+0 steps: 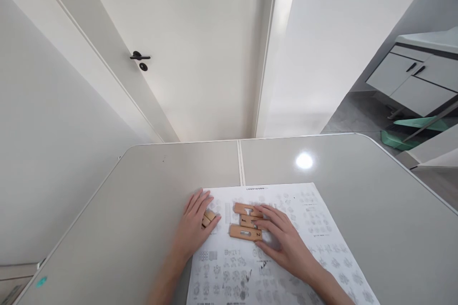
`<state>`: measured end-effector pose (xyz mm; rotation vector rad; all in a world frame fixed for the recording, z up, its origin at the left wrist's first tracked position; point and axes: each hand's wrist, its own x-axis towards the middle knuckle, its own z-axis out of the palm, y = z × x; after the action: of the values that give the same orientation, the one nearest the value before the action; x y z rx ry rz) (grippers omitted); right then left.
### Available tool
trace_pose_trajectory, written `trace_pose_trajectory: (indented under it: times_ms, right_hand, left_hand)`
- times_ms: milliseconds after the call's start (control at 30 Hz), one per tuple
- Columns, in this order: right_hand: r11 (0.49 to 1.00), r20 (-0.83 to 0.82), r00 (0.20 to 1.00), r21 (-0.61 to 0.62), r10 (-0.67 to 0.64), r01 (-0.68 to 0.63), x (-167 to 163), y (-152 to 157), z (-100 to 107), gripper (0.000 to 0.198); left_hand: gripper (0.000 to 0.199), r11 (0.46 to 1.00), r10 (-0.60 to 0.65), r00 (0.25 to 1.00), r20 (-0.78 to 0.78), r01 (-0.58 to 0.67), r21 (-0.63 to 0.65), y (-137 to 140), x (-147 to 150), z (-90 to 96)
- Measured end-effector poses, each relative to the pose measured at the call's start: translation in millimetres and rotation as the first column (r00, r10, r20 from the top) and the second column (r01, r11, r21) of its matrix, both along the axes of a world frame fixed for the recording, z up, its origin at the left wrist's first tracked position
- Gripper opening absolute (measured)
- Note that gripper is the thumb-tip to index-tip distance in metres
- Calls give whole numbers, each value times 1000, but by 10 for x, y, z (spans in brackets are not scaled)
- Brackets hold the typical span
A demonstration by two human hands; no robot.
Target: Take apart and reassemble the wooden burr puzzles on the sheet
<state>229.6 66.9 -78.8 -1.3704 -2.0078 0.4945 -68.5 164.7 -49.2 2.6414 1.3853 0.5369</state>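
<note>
Three flat wooden puzzle pieces (245,233) lie side by side on a printed sheet, with slots cut through them and dark numbers on at least two. My right hand (281,231) is curved over their right ends, fingertips on the upper pieces and thumb by the lowest one, gripping them together. To the left, my left hand (195,221) is cupped over more wooden pieces (209,217) at the sheet's left edge. Its fingers lie over their far side and the thumb rests along the near side; most of these pieces are hidden under the palm.
The large white sheet (246,257) carries rows of small printed diagrams and covers the near middle of the grey table (107,228). Beyond the table's far edge stands a white door (203,47) with a black handle. A white cabinet (411,76) and green object (399,138) are at right.
</note>
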Motion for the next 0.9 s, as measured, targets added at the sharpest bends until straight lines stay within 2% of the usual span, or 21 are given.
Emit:
trace_pose_trajectory:
  times_ms: [200,300,433,533,700,900]
  right_hand:
    - [996,-84,996,-87,-41,33,-9,-13,7,43]
    - [987,-150,983,-135,-104,84,-10,-12,-6,35]
    - [978,-192,962,-113,-193,173,-6,2,-48,23]
    - [971,-161,958,-85,-237,225,-11,5,-59,20]
    - [980,-118,973,-53,-196,191,-16,12,-56,21]
    - [991,-109,987,-73,-120,112,21,27,-78,18]
  left_hand:
    - [41,1000,8,1000,2,-8,-17,75,59,67]
    - [39,1000,-6,999,33,6,-10,-2,193,126]
    - [28,996,-57,995,82,63,-66,-182,457,222]
    - [29,983,-99,992,79,109,-148,-281,656,278]
    - [27,974,-75,991,113,97,-206,-244,878,248]
    - [28,978,-48,989,139,75,-197,-153,928,181]
